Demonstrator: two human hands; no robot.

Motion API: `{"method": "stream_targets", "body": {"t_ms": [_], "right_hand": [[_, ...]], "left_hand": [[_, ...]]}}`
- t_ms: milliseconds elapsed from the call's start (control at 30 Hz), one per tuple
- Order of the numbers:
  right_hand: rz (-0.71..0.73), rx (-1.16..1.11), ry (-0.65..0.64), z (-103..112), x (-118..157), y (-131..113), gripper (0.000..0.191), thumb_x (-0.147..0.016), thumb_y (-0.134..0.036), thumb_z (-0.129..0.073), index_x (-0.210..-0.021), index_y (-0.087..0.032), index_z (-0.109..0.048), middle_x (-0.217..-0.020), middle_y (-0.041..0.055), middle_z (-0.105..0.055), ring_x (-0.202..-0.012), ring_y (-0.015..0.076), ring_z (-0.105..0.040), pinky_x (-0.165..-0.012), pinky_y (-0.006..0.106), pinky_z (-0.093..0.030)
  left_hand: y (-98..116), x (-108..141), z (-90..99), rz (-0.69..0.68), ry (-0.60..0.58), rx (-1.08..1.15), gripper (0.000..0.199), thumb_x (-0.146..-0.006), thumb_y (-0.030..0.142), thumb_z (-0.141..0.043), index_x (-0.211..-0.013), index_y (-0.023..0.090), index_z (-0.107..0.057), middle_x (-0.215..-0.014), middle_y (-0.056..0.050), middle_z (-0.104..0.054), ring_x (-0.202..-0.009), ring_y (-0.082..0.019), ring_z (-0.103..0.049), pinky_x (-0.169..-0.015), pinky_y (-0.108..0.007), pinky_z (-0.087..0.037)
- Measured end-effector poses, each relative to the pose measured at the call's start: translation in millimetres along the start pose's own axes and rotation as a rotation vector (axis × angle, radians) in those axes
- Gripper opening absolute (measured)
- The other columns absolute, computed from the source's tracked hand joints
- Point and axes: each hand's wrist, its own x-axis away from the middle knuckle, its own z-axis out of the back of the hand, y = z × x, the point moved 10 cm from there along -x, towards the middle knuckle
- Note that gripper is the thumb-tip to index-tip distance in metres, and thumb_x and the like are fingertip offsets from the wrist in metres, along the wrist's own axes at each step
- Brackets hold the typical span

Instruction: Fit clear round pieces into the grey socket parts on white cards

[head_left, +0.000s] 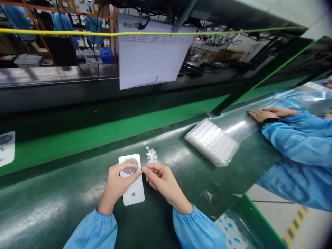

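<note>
A white rectangular panel [136, 199] with rounded corners lies on the green work surface in front of me. Near its top it bears a grey octagonal piece [130, 161], and lower down a small dark round mark [133, 194]. My left hand [118, 181] is over the panel, index finger across the octagon, thumb and index tips close together at the panel's right edge. Against those tips, my right hand [159, 178] has its thumb and index finger pinched. What either pinch holds is too small to make out. Just beyond lies a loose pile of small clear discs [151, 154].
A clear plastic-wrapped stack of trays [214, 141] lies to the right. Farther right, a co-worker's hands [264, 114] rest on the surface. Another white panel [7, 152] shows at the left edge. A white board [153, 62] hangs ahead, crossed by a yellow cord [77, 33].
</note>
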Motion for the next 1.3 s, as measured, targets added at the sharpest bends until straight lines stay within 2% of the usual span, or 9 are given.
{"method": "stream_targets", "body": {"t_ms": [300,400,533,667,767,867,1000,1133,1300], "right_hand": [[0.052,0.047,0.058,6.5,6.1,-6.2,0.048,-0.079,-0.061,-0.077,-0.084,-0.014,-0.071,-0.057,-0.0021,-0.05,-0.046,0.0059,-0.033,-0.043,0.021,-0.023],[0.082,0.065,0.08,7.0,6.7,-8.6,0.046,-0.077,-0.059,-0.079,-0.084,-0.015,-0.07,-0.061,-0.0008,-0.053,-0.047,0.0069,-0.036,-0.044,0.022,-0.025],[0.082,0.078,0.019,1.3,6.5,-7.0,0.044,-0.081,-0.058,-0.077,-0.082,-0.014,-0.072,-0.062,0.0004,-0.055,-0.048,0.007,-0.034,-0.045,0.023,-0.025],[0.067,0.111,-0.025,-0.7,7.1,-5.9,0.045,-0.085,-0.06,-0.071,-0.085,-0.015,-0.072,-0.056,-0.0024,-0.048,-0.048,0.008,-0.032,-0.047,0.023,-0.025],[0.099,0.21,-0.084,-1.6,7.9,-13.5,0.042,-0.09,-0.058,-0.067,-0.089,-0.016,-0.07,-0.068,0.0006,-0.057,-0.054,0.0106,-0.042,-0.051,0.024,-0.032],[0.187,0.41,-0.131,0.9,8.6,-30.6,0.037,-0.098,-0.053,-0.058,-0.091,-0.018,-0.068,-0.081,0.0034,-0.062,-0.065,0.014,-0.051,-0.057,0.025,-0.037],[0.278,0.623,-0.212,0.0,8.3,-47.4,0.032,-0.103,-0.045,-0.051,-0.09,-0.02,-0.066,-0.083,0.0038,-0.063,-0.075,0.0169,-0.054,-0.065,0.027,-0.039],[0.209,0.519,-0.208,1.4,3.3,-38.8,0.035,-0.101,-0.05,-0.054,-0.09,-0.019,-0.068,-0.081,0.0031,-0.063,-0.072,0.0161,-0.053,-0.064,0.026,-0.039],[0.072,0.275,-0.16,1.3,0.5,-14.7,0.041,-0.088,-0.057,-0.071,-0.089,-0.016,-0.07,-0.072,0.0014,-0.06,-0.064,0.0134,-0.05,-0.057,0.024,-0.036]], "left_hand": [[-1.8,0.4,-4.2,0.0,-0.013,0.022,0.007,-0.079,0.021,-0.081,-0.085,0.023,-0.079,-0.092,-0.002,-0.076,-0.083,-0.018,-0.071,-0.077,-0.026,-0.057],[-1.7,1.2,-6.2,0.0,-0.031,0.036,0.008,-0.079,0.019,-0.081,-0.086,0.024,-0.079,-0.093,0.0,-0.076,-0.083,-0.016,-0.071,-0.078,-0.024,-0.055],[0.6,2.8,-7.1,-0.006,-0.047,0.042,0.009,-0.081,0.019,-0.08,-0.086,0.025,-0.079,-0.093,0.001,-0.076,-0.084,-0.015,-0.071,-0.079,-0.022,-0.055],[2.5,3.6,-7.3,-0.01,-0.053,0.041,0.006,-0.081,0.021,-0.081,-0.086,0.024,-0.079,-0.093,0.0,-0.076,-0.084,-0.017,-0.072,-0.079,-0.025,-0.057],[0.5,3.7,-11.0,0.004,-0.09,0.038,0.011,-0.082,0.024,-0.081,-0.093,0.024,-0.08,-0.098,-0.003,-0.076,-0.089,-0.02,-0.072,-0.084,-0.029,-0.058],[-1.5,4.8,-17.9,0.013,-0.16,0.027,0.022,-0.08,0.026,-0.083,-0.103,0.027,-0.08,-0.103,-0.003,-0.076,-0.096,-0.022,-0.072,-0.09,-0.031,-0.058],[-1.0,6.3,-22.8,0.009,-0.206,0.053,0.017,-0.087,0.025,-0.078,-0.103,0.03,-0.08,-0.104,-0.002,-0.076,-0.097,-0.021,-0.073,-0.09,-0.03,-0.058],[-1.5,5.1,-17.7,0.007,-0.154,0.038,0.014,-0.085,0.023,-0.08,-0.097,0.031,-0.081,-0.1,0.001,-0.077,-0.092,-0.019,-0.073,-0.088,-0.027,-0.056],[0.2,5.3,-12.8,-0.023,-0.109,0.033,0.013,-0.084,0.022,-0.08,-0.094,0.03,-0.081,-0.098,0.001,-0.077,-0.091,-0.018,-0.072,-0.087,-0.027,-0.056]]}}
